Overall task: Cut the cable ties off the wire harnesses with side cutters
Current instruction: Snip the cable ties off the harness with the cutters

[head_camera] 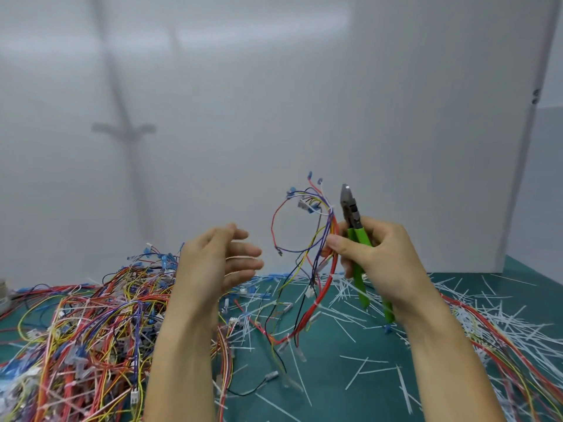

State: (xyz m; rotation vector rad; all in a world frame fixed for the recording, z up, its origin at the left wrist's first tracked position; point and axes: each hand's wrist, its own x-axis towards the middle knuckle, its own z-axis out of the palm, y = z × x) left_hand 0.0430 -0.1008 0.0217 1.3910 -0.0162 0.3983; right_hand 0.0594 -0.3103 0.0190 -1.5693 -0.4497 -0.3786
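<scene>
Green matting covered the table [350,379], bare only nearest the person at about five o'clock, with loose white cut ties [359,368] strewn over it. At eight o'clock lay a tangled heap of harnesses [91,330], and more wires [502,345] trailed off at four o'clock. Farther out, the left hand [219,257] was open, fingers spread and relaxed, at nine o'clock of the lifted wire harness [304,226]. A thin pale strand crossed its fingers, too blurred to name. The right hand [374,254] gripped the green handles of the side cutters [353,217], nose toward twelve o'clock, while its thumb pinned the harness against them. The harness dangled toward six o'clock, a white cable tie [316,306] round its red wires low down. To cut well, I judged, the left hand should take the bundle just beside a tie and hold it taut, so only the plastic band entered the blades. No bin or box showed. A grey object [3,295] at the nine o'clock edge was cut off and unidentifiable. Beyond stood a white panel [274,117].
</scene>
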